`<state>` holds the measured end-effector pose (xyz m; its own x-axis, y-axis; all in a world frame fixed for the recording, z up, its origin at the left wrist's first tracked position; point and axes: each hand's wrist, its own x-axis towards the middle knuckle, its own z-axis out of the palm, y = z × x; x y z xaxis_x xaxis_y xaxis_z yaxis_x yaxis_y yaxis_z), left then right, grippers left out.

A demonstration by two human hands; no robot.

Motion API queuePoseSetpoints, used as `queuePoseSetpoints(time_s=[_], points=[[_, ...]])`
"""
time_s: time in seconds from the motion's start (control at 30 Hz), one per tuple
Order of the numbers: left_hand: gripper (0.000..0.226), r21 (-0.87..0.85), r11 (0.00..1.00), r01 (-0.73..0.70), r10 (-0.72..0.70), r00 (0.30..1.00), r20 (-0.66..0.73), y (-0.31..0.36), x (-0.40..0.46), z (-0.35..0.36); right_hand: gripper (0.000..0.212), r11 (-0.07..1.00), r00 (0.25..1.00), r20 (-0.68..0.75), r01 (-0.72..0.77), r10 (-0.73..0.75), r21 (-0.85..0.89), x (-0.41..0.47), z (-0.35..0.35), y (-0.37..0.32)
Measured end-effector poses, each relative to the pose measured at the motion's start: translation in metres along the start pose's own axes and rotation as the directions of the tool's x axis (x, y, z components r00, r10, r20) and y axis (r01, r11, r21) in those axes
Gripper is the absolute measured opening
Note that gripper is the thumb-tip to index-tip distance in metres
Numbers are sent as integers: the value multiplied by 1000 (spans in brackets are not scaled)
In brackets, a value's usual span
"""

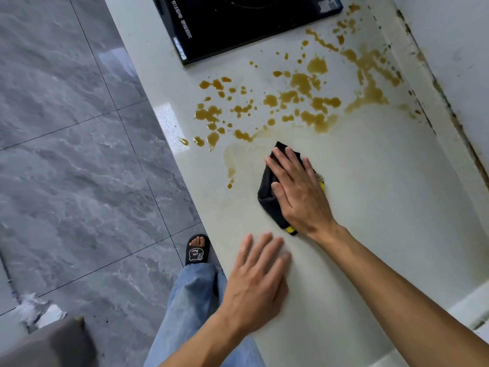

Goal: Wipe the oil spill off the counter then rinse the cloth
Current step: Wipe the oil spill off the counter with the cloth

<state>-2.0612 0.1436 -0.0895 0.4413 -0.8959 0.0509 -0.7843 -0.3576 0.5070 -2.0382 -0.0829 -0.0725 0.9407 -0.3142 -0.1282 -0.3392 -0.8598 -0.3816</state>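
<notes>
Your right hand [299, 189] pressed flat on the black cloth [268, 192] below the oil spill [301, 96]; left hand [258, 282] lay flat on the counter [370, 207]. Risk: saturated cloth smearing oil.

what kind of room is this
Most likely a home kitchen: a black cooktop set in a pale counter, brown oil spill beside it, and a tiled floor.

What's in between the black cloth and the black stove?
In the head view, brown oil spill blobs dot the pale counter between the black cloth under the right hand and the stove.
</notes>
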Motion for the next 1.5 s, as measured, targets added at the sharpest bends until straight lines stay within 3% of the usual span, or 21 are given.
queuePoseSetpoints(time_s=[0.17, 0.37, 0.53, 0.6, 0.7, 0.8, 0.93, 1.1, 1.3, 1.4, 1.5], points=[[72, 101, 965, 243, -239, 970, -43, -13, 11, -12, 66, 995, 997, 61, 50, -45, -91, -30, 6, 3], [82, 143, 952, 270, -265, 963, -48, -14, 15, 7, 63, 988, 996, 75, 49, -39, -144, 16, 11, -17], [82, 151, 954, 259, -253, 966, -61, -13, 14, 9, 63, 984, 989, -28, -150, 148, -95, 92, 4, -35], [80, 162, 951, 262, -255, 965, -64, -14, 13, 7, 68, 994, 998, 18, -52, 54, -99, 83, 11, -49], [68, 177, 944, 278, -270, 960, -66, -14, 13, 8, 80, 965, 968, 146, 223, -204, -135, 55, 29, -73], [74, 166, 946, 279, -271, 960, -69, -15, 14, 5, 78, 935, 945, 159, 311, -286, -172, 79, 31, -75], [81, 137, 955, 262, -254, 964, -76, -13, 13, 3, 75, 979, 992, 99, 94, -77, -183, 125, 6, -49], [83, 134, 955, 264, -254, 963, -91, -13, 13, 6, 83, 974, 991, -17, -137, 136, -183, 79, 8, -40], [68, 130, 952, 277, -263, 958, -116, -15, 11, 13, 85, 959, 969, 88, 243, -232, -146, 92, 44, -105], [77, 119, 952, 282, -268, 956, -117, -15, 12, 9, 82, 955, 965, 101, 255, -242, -150, 137, 44, -120], [82, 107, 957, 269, -257, 959, -117, -15, 12, 7, 79, 974, 987, 78, 152, -140, -169, 175, 26, -108]])
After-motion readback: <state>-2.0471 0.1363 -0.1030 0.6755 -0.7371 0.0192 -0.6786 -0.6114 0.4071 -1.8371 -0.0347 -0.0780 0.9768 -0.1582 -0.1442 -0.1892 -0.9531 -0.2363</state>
